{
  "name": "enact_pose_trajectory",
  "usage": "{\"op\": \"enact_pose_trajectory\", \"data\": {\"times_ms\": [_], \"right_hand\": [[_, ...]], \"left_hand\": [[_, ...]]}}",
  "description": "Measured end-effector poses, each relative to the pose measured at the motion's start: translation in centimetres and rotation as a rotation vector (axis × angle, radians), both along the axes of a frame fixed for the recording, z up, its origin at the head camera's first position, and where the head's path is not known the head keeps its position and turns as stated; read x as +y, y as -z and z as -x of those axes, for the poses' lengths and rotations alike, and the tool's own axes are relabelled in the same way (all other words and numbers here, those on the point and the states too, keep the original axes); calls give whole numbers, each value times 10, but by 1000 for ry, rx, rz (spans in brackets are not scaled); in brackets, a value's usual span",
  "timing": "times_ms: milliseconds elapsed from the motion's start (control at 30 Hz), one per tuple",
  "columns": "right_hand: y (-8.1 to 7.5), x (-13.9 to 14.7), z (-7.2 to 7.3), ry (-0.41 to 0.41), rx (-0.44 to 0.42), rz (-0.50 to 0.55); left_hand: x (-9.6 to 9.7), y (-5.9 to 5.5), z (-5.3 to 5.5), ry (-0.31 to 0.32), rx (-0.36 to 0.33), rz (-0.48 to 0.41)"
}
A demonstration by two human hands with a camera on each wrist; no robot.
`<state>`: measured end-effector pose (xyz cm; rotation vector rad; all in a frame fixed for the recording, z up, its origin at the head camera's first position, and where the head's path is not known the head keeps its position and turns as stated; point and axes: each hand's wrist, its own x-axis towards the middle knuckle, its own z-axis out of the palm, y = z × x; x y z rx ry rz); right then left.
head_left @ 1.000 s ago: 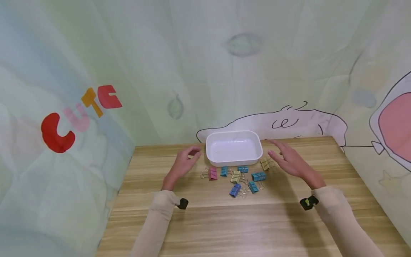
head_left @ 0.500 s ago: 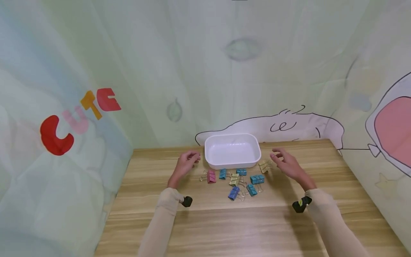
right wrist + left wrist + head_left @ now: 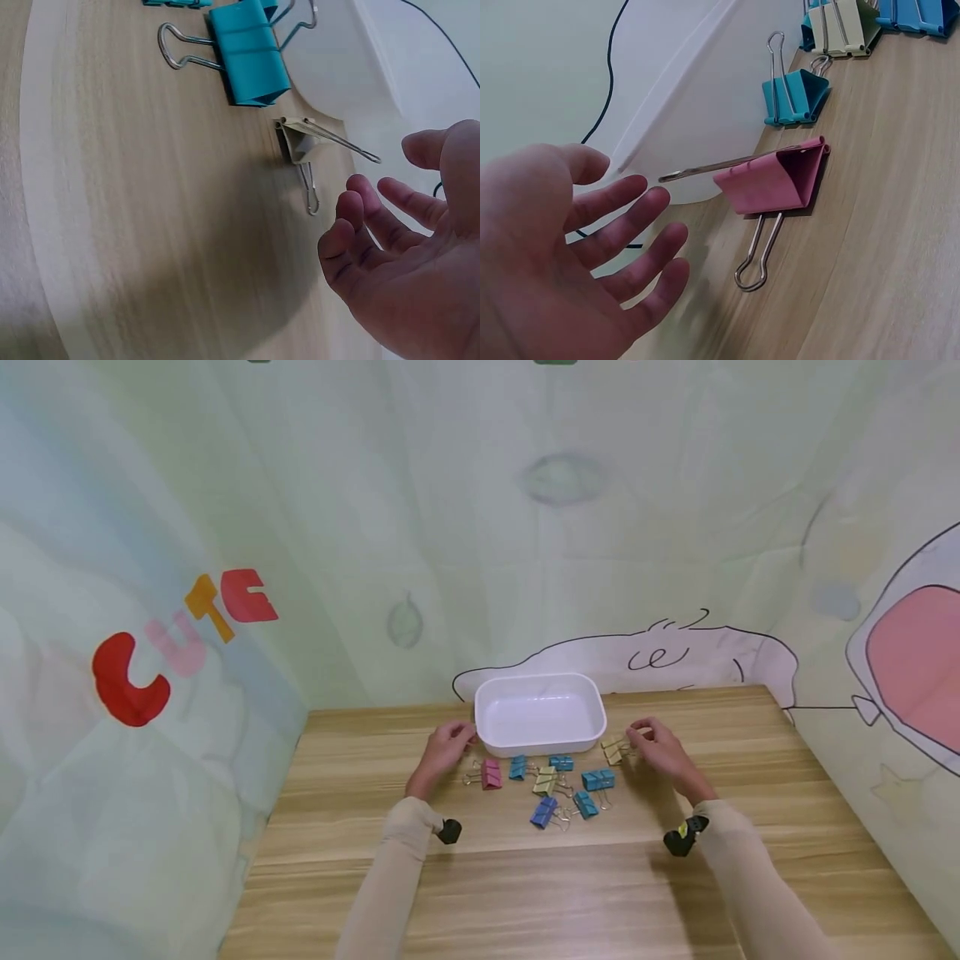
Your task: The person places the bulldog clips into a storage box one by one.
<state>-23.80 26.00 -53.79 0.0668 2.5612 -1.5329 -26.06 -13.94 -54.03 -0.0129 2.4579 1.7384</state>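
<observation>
My left hand (image 3: 444, 753) is at the left end of a white tray (image 3: 540, 748), its fingers loosely bent and holding nothing. In the left wrist view a pink binder clip (image 3: 769, 182) lies on the table just past those fingertips, one wire handle pointing toward them. On the tray's other side my right hand (image 3: 663, 752) hovers beside a pale yellow binder clip (image 3: 300, 141), thumb and fingers apart with nothing between them. A large teal binder clip (image 3: 247, 54) lies beyond that yellow one. Another yellow clip (image 3: 546, 781) sits in the middle of the group.
More binder clips lie in front of the tray: a dark blue one (image 3: 543, 812), a teal one (image 3: 586, 805) and two small blue-teal ones, including one beside the pink clip (image 3: 518, 767). A printed curtain (image 3: 360, 568) stands behind the wooden table (image 3: 525, 893).
My right hand has come down and inward to the yellow clip by the tray's right end. My left hand has shifted slightly right and lower, close to the tray. The clips lie as before.
</observation>
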Motion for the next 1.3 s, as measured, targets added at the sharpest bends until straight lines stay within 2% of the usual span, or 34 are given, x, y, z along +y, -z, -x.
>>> {"op": "enact_pose_trajectory", "data": {"times_ms": [533,967,1167,1300], "right_hand": [[12,-5,4,-16,-51,-34],[11,-10,3,-16,-44,-40],[10,-8,3,-27,-14,-75],[0,-7,3,-61,68,-168]], "left_hand": [[6,1,3,18,18,67],[10,2,5,19,-1,106],[11,0,2,18,-8,106],[10,-1,2,24,-9,112]]}}
